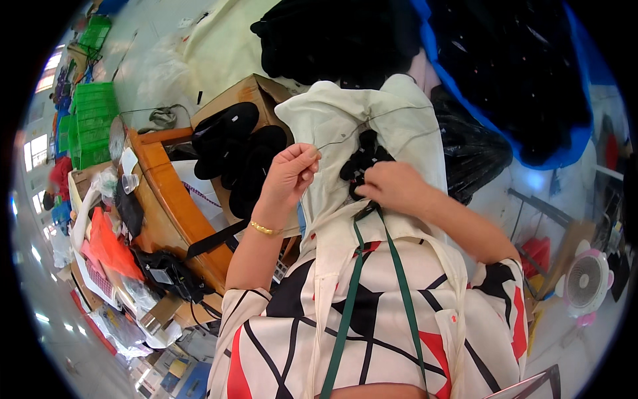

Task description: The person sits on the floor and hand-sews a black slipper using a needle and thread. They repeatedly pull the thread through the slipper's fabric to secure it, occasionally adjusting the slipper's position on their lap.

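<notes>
My left hand [290,171], with a gold bracelet at the wrist, is raised over the left side of my lap, its thumb and forefinger pinched together. A thin dark thread [345,134] runs from those fingertips across the white cloth [412,139] on my lap. On that cloth lies a small bundle of black fabric pieces [364,157] with light specks. My right hand [393,187] is at the bundle's near right edge, fingers closed on black material. What lies under its fingers is partly hidden. Green straps [399,272] hang down my front below the hands.
Left of my lap, several black padded fabric pieces [229,126] lie by a cardboard box [249,90] and a wooden table frame [176,199]. Dark items fill a blue-edged bag [577,136] at far right, beside a black plastic bag [465,149]. A fan [586,279] stands right.
</notes>
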The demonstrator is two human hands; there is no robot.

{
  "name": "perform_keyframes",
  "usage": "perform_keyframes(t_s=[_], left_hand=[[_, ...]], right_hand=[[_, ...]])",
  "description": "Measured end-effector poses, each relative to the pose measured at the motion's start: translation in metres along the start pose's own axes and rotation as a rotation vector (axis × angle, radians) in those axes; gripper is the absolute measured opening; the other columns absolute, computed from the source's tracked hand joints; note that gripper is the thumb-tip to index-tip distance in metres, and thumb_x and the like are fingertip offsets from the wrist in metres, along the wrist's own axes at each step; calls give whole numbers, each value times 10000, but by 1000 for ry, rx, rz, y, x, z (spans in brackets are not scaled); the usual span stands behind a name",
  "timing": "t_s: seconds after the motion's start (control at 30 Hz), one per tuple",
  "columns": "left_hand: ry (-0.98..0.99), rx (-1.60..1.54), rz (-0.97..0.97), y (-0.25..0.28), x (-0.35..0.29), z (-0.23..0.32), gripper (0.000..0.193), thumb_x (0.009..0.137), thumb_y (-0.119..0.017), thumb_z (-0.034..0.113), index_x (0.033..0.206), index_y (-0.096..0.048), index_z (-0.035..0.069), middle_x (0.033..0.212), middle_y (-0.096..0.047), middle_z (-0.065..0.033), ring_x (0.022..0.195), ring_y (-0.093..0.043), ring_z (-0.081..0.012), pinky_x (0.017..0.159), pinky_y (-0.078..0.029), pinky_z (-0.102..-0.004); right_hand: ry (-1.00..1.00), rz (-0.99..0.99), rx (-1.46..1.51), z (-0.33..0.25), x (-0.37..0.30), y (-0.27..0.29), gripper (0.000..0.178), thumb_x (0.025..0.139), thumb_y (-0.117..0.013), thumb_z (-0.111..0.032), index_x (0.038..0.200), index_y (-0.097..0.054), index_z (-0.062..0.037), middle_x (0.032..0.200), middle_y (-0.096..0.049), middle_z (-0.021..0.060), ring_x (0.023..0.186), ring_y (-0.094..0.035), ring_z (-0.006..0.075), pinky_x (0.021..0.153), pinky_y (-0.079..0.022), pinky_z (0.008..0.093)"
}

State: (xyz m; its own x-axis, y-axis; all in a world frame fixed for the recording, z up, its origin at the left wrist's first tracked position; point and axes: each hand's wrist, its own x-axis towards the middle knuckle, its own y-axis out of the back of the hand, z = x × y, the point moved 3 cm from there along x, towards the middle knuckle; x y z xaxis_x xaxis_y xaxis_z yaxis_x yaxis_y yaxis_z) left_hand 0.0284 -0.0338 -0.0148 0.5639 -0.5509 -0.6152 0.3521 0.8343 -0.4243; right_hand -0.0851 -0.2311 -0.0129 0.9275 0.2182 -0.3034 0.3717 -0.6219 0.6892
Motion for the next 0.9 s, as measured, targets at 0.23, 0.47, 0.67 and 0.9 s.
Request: perform_keyframes(t_s=[0.23, 0.47, 0.67, 0.9], left_hand=[[-230, 167, 66, 0, 10, -4, 135, 925, -682, 157, 927, -695, 23, 902, -692, -48, 829, -592, -77, 752, -457, -219], [-61, -195, 48, 10, 15, -17, 128, 942, -652, 161, 950, -683, 38, 992, -701, -74, 822, -658, -138, 800, -547, -308], [-12, -298, 48, 16, 17, -27, 126, 960, -623, 161, 971, -657, 40, 943, -705, -66, 719, -663, -117, 641, -567, -278], [-10, -321, 43, 16, 12, -34, 148, 966, -602, 168, 965, -650, 29, 939, -682, -59, 699, -616, -103, 627, -548, -264]], right_hand=[[149, -249, -102, -8, 0, -20, 387, 871, -646, -425, 837, -691, -43, 886, -635, 130, 909, -628, 304, 779, -507, 426], [203, -362, 167, -4, -3, -20, 361, 920, -605, -382, 892, -704, -35, 914, -640, 137, 897, -625, 322, 779, -501, 412], [247, -311, 342, 11, -7, -19, 260, 929, -599, -263, 999, -704, -35, 920, -630, 154, 892, -617, 335, 800, -497, 395], [168, -462, 479, 20, -14, -15, 391, 917, -655, -343, 1152, -663, -30, 982, -615, 108, 956, -595, 284, 867, -479, 368]])
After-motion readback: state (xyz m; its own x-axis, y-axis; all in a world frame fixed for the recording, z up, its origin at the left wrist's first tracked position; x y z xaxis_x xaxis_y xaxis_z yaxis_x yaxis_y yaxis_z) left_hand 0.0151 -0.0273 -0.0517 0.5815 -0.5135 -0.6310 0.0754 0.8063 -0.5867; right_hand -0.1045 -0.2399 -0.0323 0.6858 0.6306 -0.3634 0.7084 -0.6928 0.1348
